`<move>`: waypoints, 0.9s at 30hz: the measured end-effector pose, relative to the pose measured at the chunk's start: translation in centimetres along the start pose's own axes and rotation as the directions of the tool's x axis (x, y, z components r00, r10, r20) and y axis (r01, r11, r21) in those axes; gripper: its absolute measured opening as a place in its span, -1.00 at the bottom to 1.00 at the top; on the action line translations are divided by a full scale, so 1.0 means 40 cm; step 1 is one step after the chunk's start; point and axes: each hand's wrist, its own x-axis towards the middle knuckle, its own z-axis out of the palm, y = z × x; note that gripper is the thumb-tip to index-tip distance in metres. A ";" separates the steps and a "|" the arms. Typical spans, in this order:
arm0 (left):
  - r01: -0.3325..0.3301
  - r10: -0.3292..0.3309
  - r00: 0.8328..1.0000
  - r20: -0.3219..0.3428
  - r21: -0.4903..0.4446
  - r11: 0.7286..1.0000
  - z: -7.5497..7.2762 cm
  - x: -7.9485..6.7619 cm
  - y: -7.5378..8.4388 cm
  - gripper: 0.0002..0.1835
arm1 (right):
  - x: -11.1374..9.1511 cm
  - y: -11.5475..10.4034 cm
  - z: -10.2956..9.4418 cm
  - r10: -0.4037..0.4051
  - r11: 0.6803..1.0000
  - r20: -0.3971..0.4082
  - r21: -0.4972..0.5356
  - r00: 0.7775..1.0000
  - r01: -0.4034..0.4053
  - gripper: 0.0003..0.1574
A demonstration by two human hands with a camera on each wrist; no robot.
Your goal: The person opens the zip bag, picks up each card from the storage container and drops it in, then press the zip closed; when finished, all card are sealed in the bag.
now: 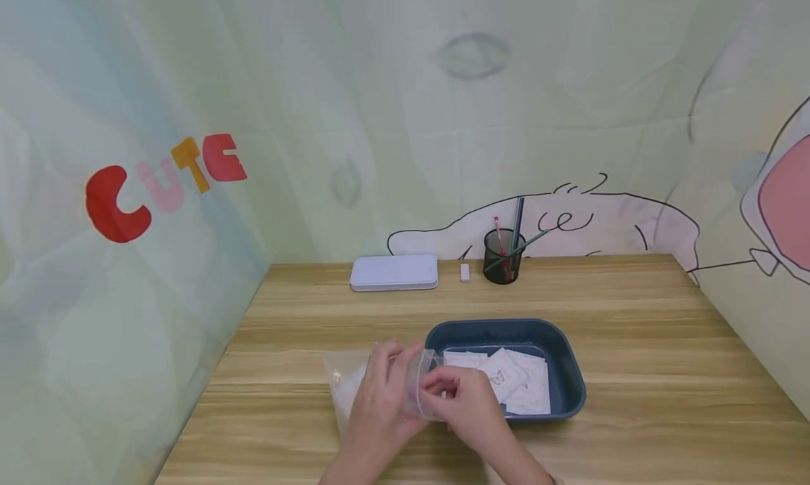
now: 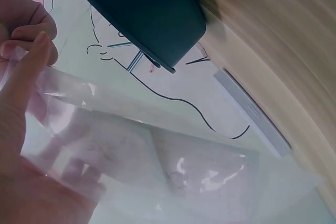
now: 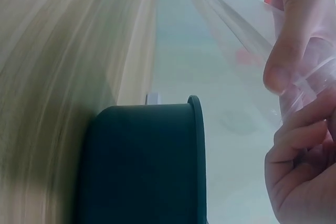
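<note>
A clear plastic zip bag (image 1: pixel 338 372) lies on its side in my left hand (image 1: pixel 380 401), its open mouth facing right. Inside the bag, something white shows through the film (image 2: pixel 210 174). My left fingers curl over the top of the bag while the thumb side supports it. At the bag's mouth, my right hand (image 1: pixel 468 401) pinches the rim with thumb and curled fingers. Just right of both hands stands a dark blue plastic basin (image 1: pixel 574 372), holding several flat white packets (image 1: pixel 531 390), one printed with a butterfly. My right wrist overlaps the basin's near left corner.
Along the back of the wood-grain table (image 1: pixel 304 316) stand a white flat case (image 1: pixel 394 273), a small white eraser (image 1: pixel 465 273) and a black mesh pen cup (image 1: pixel 503 260) with pens and pencils. A printed curtain (image 1: pixel 316 119) rises behind and on both sides.
</note>
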 end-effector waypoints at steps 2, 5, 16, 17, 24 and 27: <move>-0.006 0.006 1.000 0.006 0.002 1.000 0.000 0.001 0.001 -0.06 | 0.000 0.001 -0.002 -0.011 1.000 0.001 -0.029 1.000 0.011 -0.93; -0.020 0.020 1.000 0.009 0.005 1.000 0.001 0.002 0.000 -0.08 | 0.001 0.003 -0.004 -0.026 0.998 0.006 -0.062 1.000 0.026 -0.93; -0.025 0.025 1.000 0.006 0.032 0.999 0.003 -0.001 -0.025 -0.17 | 0.007 -0.012 -0.043 0.017 1.000 -0.063 0.005 0.998 -0.016 -0.81; -0.007 0.007 1.000 0.002 0.031 0.999 0.002 -0.002 -0.028 -0.15 | 0.010 -0.012 -0.056 0.036 0.999 -0.096 0.027 0.995 -0.034 -0.78; 0.061 -0.061 0.997 -0.046 -0.008 0.998 -0.017 -0.005 -0.051 -0.08 | 0.030 0.049 -0.175 0.133 0.976 -0.271 -0.133 0.953 -0.174 -0.68; 0.072 -0.073 0.996 -0.058 -0.008 0.997 -0.023 -0.004 -0.057 -0.09 | 0.034 0.093 -0.211 0.162 0.902 -0.267 -0.350 0.950 -0.252 -0.58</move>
